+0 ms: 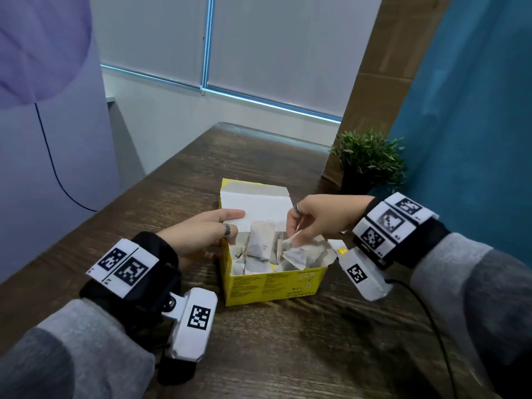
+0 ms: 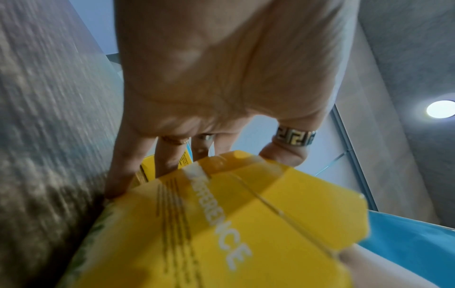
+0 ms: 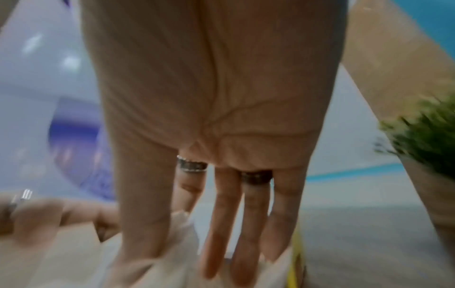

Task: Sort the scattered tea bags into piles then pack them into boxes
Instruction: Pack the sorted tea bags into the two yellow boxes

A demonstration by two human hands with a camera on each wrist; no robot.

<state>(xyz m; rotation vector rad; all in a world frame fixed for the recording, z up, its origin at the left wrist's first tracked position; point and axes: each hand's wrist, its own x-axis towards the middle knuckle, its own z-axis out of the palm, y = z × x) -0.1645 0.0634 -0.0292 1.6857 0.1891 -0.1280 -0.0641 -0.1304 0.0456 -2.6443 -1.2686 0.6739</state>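
An open yellow tea box [image 1: 273, 286] stands mid-table with its white-lined lid [image 1: 253, 201] tipped back, and several pale tea bags [image 1: 260, 243] are crammed inside. My left hand [image 1: 227, 234] grips the box's left wall. In the left wrist view its ringed thumb [image 2: 283, 154] lies over a yellow flap [image 2: 246, 224] and its fingers [image 2: 123, 175] run down the outer side. My right hand [image 1: 295, 237] reaches into the box from the right and pinches the corner of one tea bag [image 1: 299, 254]. Its fingers [image 3: 221, 233] point down onto the white bags [image 3: 177, 263].
A small potted plant [image 1: 368, 159] stands at the back right, in front of a leaning cardboard sheet [image 1: 371, 67] and a blue panel. A small white-and-yellow item [image 1: 341, 249] lies under my right wrist. A black cable [image 1: 426, 312] trails across the dark wooden table [image 1: 288, 355].
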